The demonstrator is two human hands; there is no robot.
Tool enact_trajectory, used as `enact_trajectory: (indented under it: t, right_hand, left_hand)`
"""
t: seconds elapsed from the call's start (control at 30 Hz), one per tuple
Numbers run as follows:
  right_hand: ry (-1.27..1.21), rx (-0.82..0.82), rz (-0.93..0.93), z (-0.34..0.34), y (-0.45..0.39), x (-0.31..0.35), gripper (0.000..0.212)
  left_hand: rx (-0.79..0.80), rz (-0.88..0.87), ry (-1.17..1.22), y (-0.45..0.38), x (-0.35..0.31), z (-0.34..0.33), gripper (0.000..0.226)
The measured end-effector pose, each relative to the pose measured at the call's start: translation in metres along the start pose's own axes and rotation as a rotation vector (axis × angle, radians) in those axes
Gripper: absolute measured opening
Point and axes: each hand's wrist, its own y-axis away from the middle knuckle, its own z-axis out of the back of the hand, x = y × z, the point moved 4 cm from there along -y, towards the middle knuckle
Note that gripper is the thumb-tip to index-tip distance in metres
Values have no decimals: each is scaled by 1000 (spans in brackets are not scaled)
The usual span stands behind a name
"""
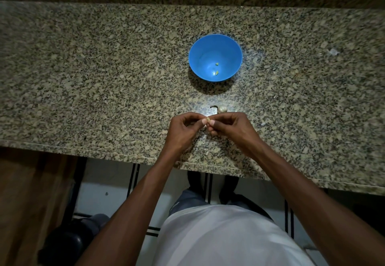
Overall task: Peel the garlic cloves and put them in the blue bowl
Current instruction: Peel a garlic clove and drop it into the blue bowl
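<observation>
A little garlic clove is held up just above the stone counter, near the front edge. Both hands meet at it. The left hand pinches the clove with its thumb and first finger, and its other fingers are curled in. The right hand pinches the same clove from the other side, with its fingers bent too. The two thumbs are almost touching each other at the clove. Only a tiny pale bit of the clove shows between the fingertips.

Just behind the hands, the rest of the garlic bulb sits on the counter with a thin dry stem curving off to the left.

Farther back stands the blue bowl. It is upright and well apart from the hands. Two small yellowish garlic pieces lie in the bottom of it, close together.

A small pale scrap lies on the counter far to the right of the bowl. A few light bits of peel lie on the counter near the right hand.

The person wears a white shirt.
</observation>
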Motion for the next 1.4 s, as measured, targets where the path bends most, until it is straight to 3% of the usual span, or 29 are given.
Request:
enact_trajectory:
  t: [0.37, 0.63, 0.8, 0.97, 1.13, 1.3, 1.4]
  right_hand:
    - [227, -132, 134, -3, 1, -3, 18]
    - [369, -138, 175, -6, 0, 2, 15]
    - [301, -149, 182, -6, -2, -4, 13]
    - [-20, -196, 74, -2, -6, -13, 16]
    - [-171, -99, -68, 2, -8, -16, 21]
    - [-220, -42, -64, -2, -5, -15, 24]
    - [-199, -30, -62, -3, -3, -14, 23]
  left_hand:
    - [-6, 170, 7, 5, -3, -10, 2]
    - [17, 222, -53, 4, -1, -9, 9]
    - [66, 256, -98, 4, -1, -17, 18]
    - [46, 276, -197, 14, 16, -13, 16]
    - [-30, 176, -242, 21, 23, 3, 8]
    - [-100, 58, -166, 19, 14, 6, 6]
    - [-104, 6, -115, 19, 5, 5, 17]
